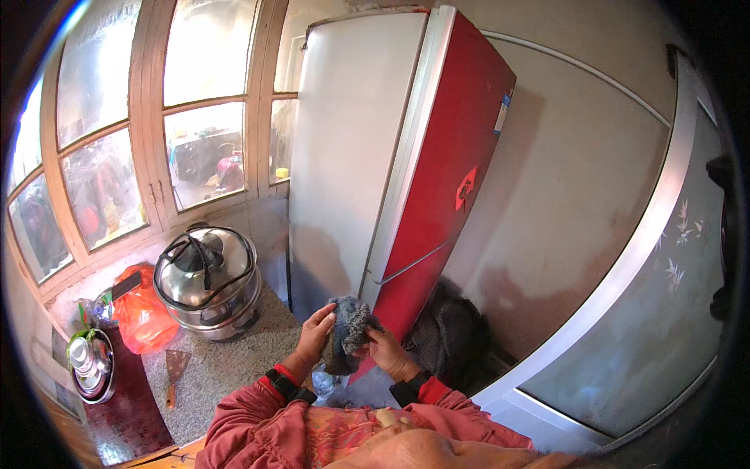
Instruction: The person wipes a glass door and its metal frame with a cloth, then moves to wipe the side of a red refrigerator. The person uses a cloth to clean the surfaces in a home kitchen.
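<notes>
A crumpled grey cloth (350, 329) hangs between my two hands, held up in front of my chest. My left hand (315, 337) pinches its left upper edge with thumb and fingers. Lower on the opposite side, my right hand (389, 354) grips the cloth, and some of its fingers are hidden behind the fabric. Both wrists carry dark bands over red cuffs. Just beyond the cloth stands a refrigerator with a pale side panel (351, 146) and a red door (430, 193).
On the speckled countertop (217, 375) at left stand a stainless steel steamer pot (208, 316) with a black cord on its lid, an orange plastic bag (146, 322), a flat scraper (176, 363) and metal bowls (91, 369). A frosted glass door (638, 334) lies to the right.
</notes>
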`<state>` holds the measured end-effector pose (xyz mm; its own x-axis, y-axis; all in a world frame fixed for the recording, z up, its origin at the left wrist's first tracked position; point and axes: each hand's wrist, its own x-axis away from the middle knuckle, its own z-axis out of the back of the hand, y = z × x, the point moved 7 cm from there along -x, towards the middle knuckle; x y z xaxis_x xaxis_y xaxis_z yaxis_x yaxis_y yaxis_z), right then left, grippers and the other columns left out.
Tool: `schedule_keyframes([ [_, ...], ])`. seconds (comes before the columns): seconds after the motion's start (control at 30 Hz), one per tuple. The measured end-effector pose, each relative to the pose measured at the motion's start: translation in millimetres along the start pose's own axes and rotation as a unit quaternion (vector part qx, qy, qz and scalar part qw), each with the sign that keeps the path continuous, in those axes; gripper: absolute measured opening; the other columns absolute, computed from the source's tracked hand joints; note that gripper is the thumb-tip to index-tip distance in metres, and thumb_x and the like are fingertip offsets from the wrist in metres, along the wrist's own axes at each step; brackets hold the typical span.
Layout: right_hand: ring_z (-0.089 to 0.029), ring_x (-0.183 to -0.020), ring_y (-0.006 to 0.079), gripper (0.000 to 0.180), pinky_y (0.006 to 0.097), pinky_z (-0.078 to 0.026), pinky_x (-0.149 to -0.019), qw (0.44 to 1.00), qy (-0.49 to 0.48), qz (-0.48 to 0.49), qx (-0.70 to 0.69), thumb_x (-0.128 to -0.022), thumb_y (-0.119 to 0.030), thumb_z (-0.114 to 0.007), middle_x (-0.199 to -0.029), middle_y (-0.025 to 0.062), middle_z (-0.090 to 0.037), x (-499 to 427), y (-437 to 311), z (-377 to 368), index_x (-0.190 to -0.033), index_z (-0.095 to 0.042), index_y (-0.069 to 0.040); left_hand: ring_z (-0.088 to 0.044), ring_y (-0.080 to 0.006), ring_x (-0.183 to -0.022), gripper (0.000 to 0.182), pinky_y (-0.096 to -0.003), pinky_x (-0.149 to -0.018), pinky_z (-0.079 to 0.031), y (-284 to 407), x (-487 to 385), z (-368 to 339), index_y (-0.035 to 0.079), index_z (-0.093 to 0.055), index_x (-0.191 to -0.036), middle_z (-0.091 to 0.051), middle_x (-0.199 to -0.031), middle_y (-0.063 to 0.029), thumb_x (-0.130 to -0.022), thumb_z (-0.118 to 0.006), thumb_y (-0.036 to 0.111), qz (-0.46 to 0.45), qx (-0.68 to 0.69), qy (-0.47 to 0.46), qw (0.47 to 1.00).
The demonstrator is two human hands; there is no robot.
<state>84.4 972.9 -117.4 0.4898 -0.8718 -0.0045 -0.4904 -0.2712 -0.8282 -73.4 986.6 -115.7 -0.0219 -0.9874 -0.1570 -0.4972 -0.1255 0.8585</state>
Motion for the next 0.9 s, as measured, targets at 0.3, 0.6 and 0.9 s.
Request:
schedule_keyframes([
  [0.3,-0.066,-0.088,0.0284,0.027,0.0394,-0.056,-0.067,0.979,0.142,0.142,0.034,-0.095,-0.02,-0.047,-0.107,0.0085,-0.065,28,-77,115,-0.118,-0.055,-0.009,-0.05,-0.0175,-0.113,0.057,-0.0288,-0.096,-0.04,111,-123,-61,0.0,-0.038,-0.137,-0.049,-0.13,-0.0102,-0.084,-0.057,0.002,-0.231,0.034,0.009,0.972],
  [0.6,-0.068,-0.072,0.0301,0.021,0.0391,-0.057,-0.056,0.953,0.267,0.135,-0.049,-0.091,-0.019,-0.053,-0.088,0.013,-0.068,58,-102,201,-0.103,-0.06,-0.003,-0.044,-0.0407,-0.114,0.077,-0.0466,-0.098,-0.036,200,-180,-232,0.004,-0.038,-0.137,-0.047,-0.124,-0.0237,-0.073,-0.074,0.026,-0.561,-0.428,0.165,0.689],
  [0.9,-0.067,-0.066,0.0281,0.021,0.0374,-0.056,-0.052,0.929,0.336,0.137,-0.077,-0.09,-0.02,-0.055,-0.082,0.0142,-0.067,72,-106,259,-0.097,-0.061,-0.002,-0.054,-0.0336,-0.112,0.081,-0.0443,-0.09,-0.047,366,-255,-309,0.012,-0.03,-0.141,-0.051,-0.125,-0.0198,-0.075,-0.073,0.03,-0.512,-0.399,0.123,0.751],
])
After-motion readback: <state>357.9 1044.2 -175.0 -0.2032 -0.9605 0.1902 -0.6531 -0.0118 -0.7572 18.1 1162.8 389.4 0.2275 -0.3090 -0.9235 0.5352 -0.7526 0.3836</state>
